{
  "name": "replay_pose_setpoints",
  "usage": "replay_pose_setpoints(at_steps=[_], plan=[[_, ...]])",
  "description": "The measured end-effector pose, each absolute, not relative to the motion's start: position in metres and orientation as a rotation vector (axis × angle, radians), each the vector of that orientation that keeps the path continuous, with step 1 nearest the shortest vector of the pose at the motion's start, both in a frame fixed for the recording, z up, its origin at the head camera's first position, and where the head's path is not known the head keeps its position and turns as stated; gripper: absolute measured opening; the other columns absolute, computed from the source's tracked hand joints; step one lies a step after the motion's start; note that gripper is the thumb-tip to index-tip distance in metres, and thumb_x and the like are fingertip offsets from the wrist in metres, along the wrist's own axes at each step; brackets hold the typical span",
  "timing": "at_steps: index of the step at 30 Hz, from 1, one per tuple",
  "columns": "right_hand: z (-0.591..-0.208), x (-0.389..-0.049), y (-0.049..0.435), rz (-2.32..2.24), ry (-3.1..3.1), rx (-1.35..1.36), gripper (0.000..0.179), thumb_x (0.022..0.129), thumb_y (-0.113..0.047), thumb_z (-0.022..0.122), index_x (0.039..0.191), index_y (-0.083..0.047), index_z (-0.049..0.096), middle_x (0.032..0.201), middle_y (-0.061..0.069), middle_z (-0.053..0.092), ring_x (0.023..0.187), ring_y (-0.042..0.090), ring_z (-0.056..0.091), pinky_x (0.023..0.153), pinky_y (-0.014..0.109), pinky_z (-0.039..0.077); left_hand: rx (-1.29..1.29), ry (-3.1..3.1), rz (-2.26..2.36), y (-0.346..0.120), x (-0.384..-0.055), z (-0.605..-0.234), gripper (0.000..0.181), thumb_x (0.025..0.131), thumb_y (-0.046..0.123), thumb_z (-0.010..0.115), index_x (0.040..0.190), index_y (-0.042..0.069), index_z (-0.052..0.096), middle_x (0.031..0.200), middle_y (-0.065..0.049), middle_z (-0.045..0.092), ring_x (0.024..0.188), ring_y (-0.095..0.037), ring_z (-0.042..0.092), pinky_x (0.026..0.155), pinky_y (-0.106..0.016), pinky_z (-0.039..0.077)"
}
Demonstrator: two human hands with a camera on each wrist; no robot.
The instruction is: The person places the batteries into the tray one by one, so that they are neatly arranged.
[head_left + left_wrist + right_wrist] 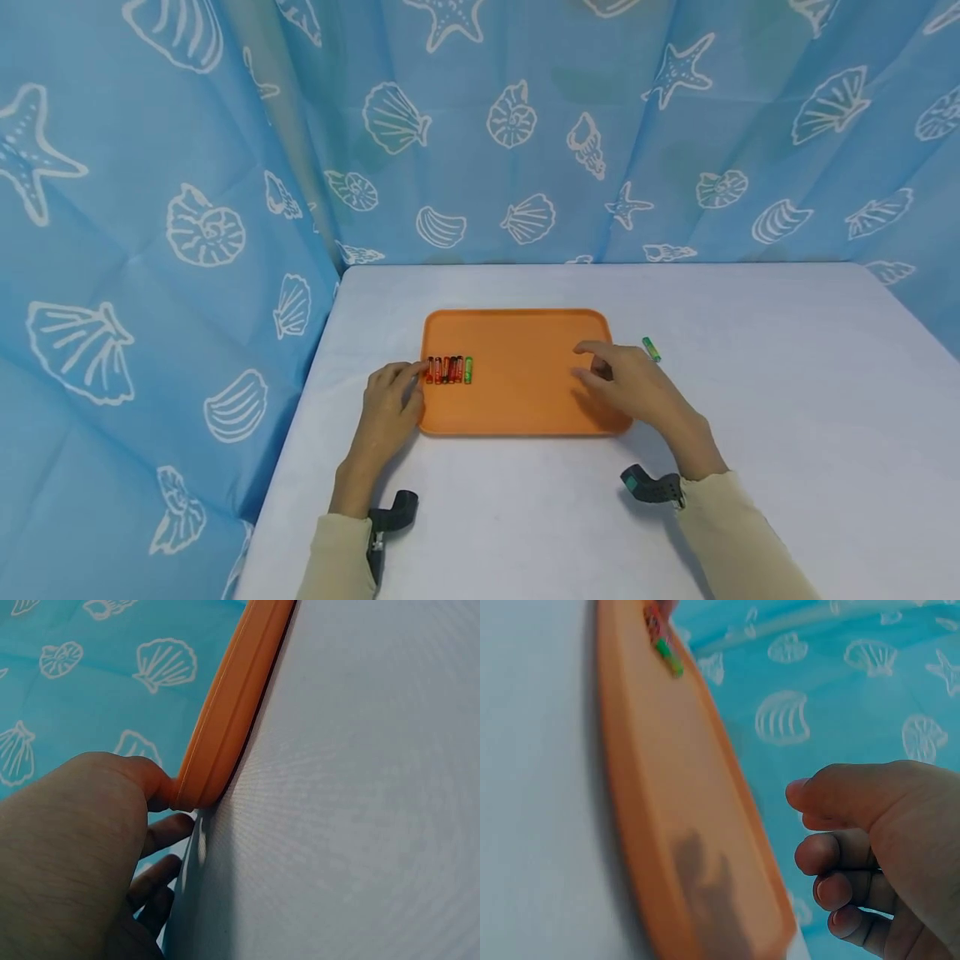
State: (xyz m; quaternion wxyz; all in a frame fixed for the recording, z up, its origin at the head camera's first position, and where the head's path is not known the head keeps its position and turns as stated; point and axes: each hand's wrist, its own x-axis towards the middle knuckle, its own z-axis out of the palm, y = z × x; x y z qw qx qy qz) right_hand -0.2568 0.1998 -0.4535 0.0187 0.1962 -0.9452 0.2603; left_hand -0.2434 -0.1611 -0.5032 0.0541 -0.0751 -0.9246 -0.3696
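An orange tray (525, 404) lies on the table, with several red batteries (446, 370) standing in a row near its left side. A green battery (468, 370) ends that row on the right. My left hand (387, 408) rests at the tray's left edge, fingers relaxed, one fingertip at the leftmost red battery. In the left wrist view its thumb (157, 784) touches the tray's rim. Over the tray's right part, my right hand (630, 379) hovers with thumb and index finger apart, holding nothing. Just beyond it, a second green battery (651, 349) lies on the table, outside the tray.
A white cloth (517, 517) covers the table under the tray. Blue curtains (465, 183) with white shell and starfish prints hang behind the table and along its left side. Each wrist wears a dark camera strap (652, 486).
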Motion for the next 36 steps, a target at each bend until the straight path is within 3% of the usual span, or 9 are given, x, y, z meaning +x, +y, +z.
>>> replay_pose_setpoints(at_steps=[9, 16, 26, 29, 32, 36], plan=[[-0.470, -0.230, 0.258, 0.751, -2.982, 0.324, 0.033, 0.095, -0.022, 0.070, 0.123, -0.007, 0.065, 0.070, -0.003, 0.055, 0.061, 0.015, 0.048, 0.052, 0.027, 0.041, -0.239, -2.811, -1.118, -0.160, -0.243, -0.504, 0.039, 0.102, 0.018, 0.051, 0.140, 0.016, 0.059, 0.137, -0.010, 0.052, 0.138, -0.032, 0.032, 0.115, -0.054, 0.024], [-0.479, -0.205, 0.284, 0.740, -2.931, 0.196, 0.020, 0.093, -0.027, 0.072, 0.103, -0.010, 0.069, 0.067, -0.005, 0.055, 0.060, 0.013, 0.047, 0.052, 0.028, 0.038, -0.236, -2.822, -1.133, -0.159, -0.241, -0.503, 0.039, 0.102, 0.018, 0.051, 0.140, 0.016, 0.058, 0.138, -0.010, 0.051, 0.138, -0.033, 0.032, 0.115, -0.055, 0.024], [-0.492, -0.203, 0.283, 0.766, -2.974, 0.082, 0.031, 0.093, -0.041, 0.069, 0.081, -0.013, 0.062, 0.063, -0.003, 0.048, 0.061, 0.016, 0.044, 0.053, 0.029, 0.032, -0.235, -2.811, -1.129, -0.160, -0.241, -0.500, 0.040, 0.102, 0.018, 0.051, 0.141, 0.016, 0.057, 0.138, -0.011, 0.050, 0.139, -0.033, 0.030, 0.114, -0.055, 0.025], [-0.491, -0.204, 0.284, 0.797, -2.977, 0.084, 0.031, 0.094, -0.042, 0.069, 0.085, -0.013, 0.065, 0.064, -0.003, 0.048, 0.063, 0.016, 0.044, 0.054, 0.029, 0.033, -0.227, -2.814, -1.132, -0.160, -0.241, -0.500, 0.040, 0.102, 0.019, 0.050, 0.142, 0.016, 0.057, 0.138, -0.010, 0.050, 0.139, -0.032, 0.030, 0.114, -0.054, 0.025], [-0.490, -0.204, 0.289, 0.830, -2.975, 0.128, 0.028, 0.091, -0.038, 0.074, 0.099, -0.012, 0.068, 0.068, -0.003, 0.050, 0.065, 0.016, 0.045, 0.056, 0.029, 0.035, -0.226, -2.818, -1.138, -0.160, -0.241, -0.501, 0.040, 0.102, 0.019, 0.050, 0.142, 0.016, 0.057, 0.138, -0.010, 0.050, 0.139, -0.033, 0.030, 0.114, -0.055, 0.025], [-0.493, -0.203, 0.295, 0.899, -2.982, 0.252, 0.045, 0.087, -0.034, 0.079, 0.124, -0.012, 0.066, 0.073, -0.005, 0.052, 0.067, 0.014, 0.047, 0.058, 0.027, 0.039, -0.229, -2.829, -1.122, -0.160, -0.242, -0.500, 0.040, 0.102, 0.018, 0.051, 0.142, 0.016, 0.057, 0.138, -0.011, 0.050, 0.139, -0.033, 0.030, 0.114, -0.055, 0.026]])
